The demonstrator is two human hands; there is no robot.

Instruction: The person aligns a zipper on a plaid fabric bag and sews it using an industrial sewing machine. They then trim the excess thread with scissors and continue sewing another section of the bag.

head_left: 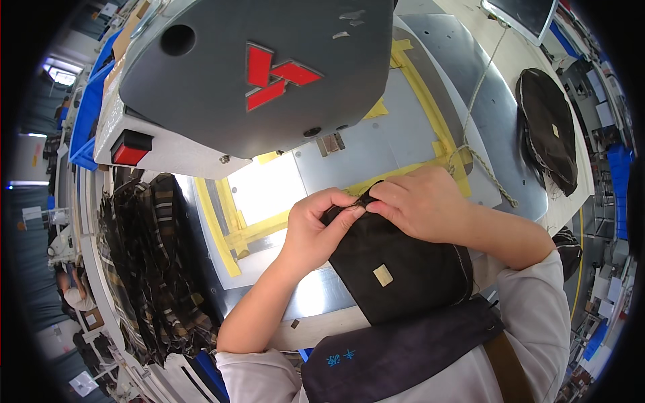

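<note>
A black fabric bag panel (423,285) with a zipper along its right edge and a small pale label (383,275) hangs over the near edge of the work plate, close to my body. My left hand (317,225) pinches its upper corner between thumb and forefinger. Right beside it, my right hand (422,203) is closed on the same corner, with the fingertips of both hands nearly meeting. A short dark bit of the edge (365,199) pokes up between them; its detail is too small to make out.
A large dark grey machine head (208,87) with a red emblem overhangs the metal plate (322,302), which bears yellow tape (222,228). Left lies a heap of plaid fabric (158,255). A similar dark panel (549,127) and a cord (482,80) are at right.
</note>
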